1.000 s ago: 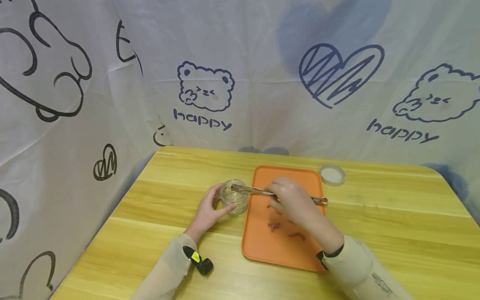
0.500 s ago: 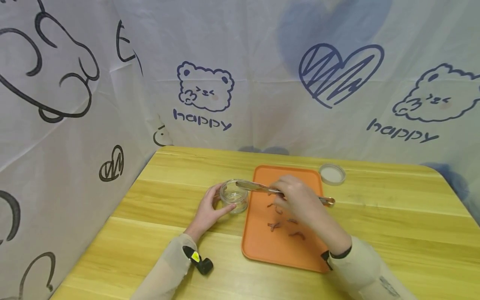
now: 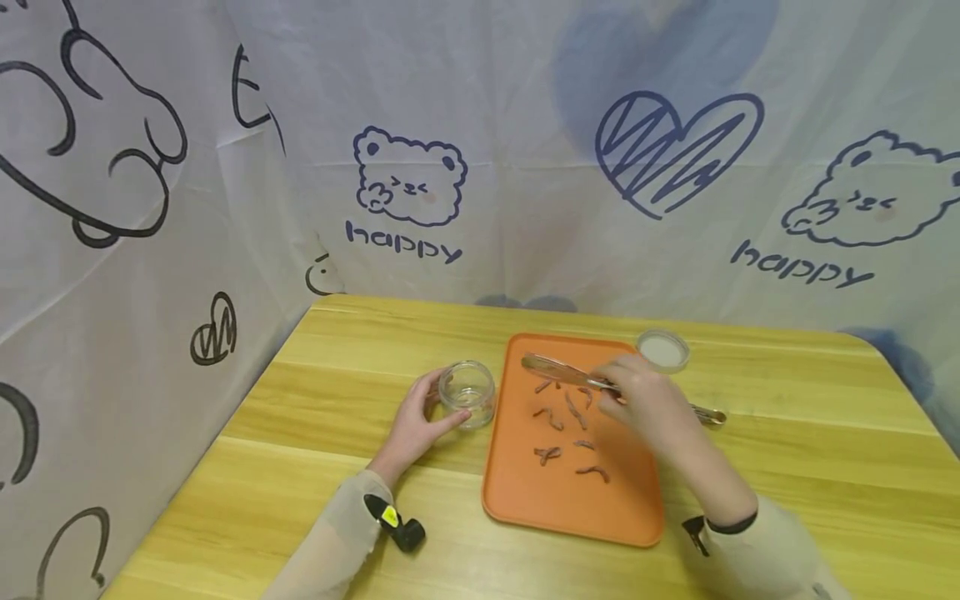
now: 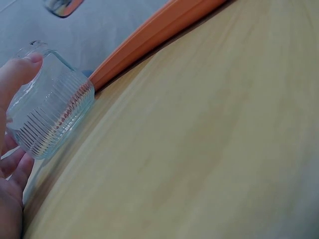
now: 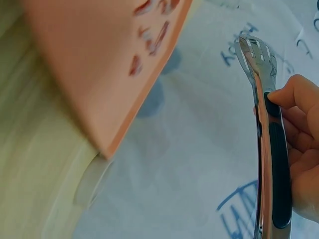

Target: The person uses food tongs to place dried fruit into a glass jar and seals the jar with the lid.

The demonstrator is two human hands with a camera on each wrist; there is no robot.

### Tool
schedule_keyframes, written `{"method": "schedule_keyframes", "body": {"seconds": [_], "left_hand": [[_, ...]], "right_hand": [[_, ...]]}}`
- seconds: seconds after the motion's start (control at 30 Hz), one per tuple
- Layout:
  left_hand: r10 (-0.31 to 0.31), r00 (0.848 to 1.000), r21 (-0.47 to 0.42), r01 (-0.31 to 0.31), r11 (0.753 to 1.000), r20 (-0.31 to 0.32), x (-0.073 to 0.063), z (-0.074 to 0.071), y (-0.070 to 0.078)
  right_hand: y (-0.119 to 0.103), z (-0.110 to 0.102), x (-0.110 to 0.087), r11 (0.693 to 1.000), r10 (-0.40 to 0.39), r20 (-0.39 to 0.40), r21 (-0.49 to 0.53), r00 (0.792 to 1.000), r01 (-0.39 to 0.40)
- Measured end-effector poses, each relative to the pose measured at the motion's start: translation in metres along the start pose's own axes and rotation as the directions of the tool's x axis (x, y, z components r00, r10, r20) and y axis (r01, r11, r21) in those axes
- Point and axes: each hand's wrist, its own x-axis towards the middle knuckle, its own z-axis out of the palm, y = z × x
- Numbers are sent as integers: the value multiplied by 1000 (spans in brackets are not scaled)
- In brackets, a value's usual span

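Over the orange tray, my right hand has pulled the tongs back from the jar toward more brown bits. My left hand still grips the jar by the tray's left edge.

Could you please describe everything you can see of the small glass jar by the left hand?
The glass jar is small, round and clear, with fine ribbing around its lower wall and a smooth neck, seen close in the left wrist view. It has no lid on and stands upright on the wooden table, just left of the orange tray; whether the two touch is unclear. The left hand grips it from the left side, fingers curled round its wall. Something small and pale seems to lie inside, too unclear to identify.
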Motion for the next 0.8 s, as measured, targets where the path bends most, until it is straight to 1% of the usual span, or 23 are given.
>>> {"method": "schedule_keyframes", "body": {"seconds": [0.17,0.27,0.4,0.5,0.63,0.8], "left_hand": [[2,1000,-3,-2,1000,-2,0,0,-1],[15,1000,-13,-15,1000,-1,-1,0,-1],[19,1000,-12,-19,1000,-2,-1,0,-1],[13,1000,-1,-13,1000,-4,-1,0,-1],[0,1000,11,0,1000,-6,-1,0,-2],[-2,1000,8,2,1000,0,-1,0,-1]], "right_hand": [[14,-8,-14,995,102,46,0,994,-102],[24,-10,-24,990,142,56,0,988,-142],[38,-6,-34,989,150,22,-20,988,-149],[46,-1,-39,988,150,11,-33,989,-150],[53,4,-43,986,162,40,-40,986,-161],[56,8,-46,981,190,83,-40,978,-187]]}}
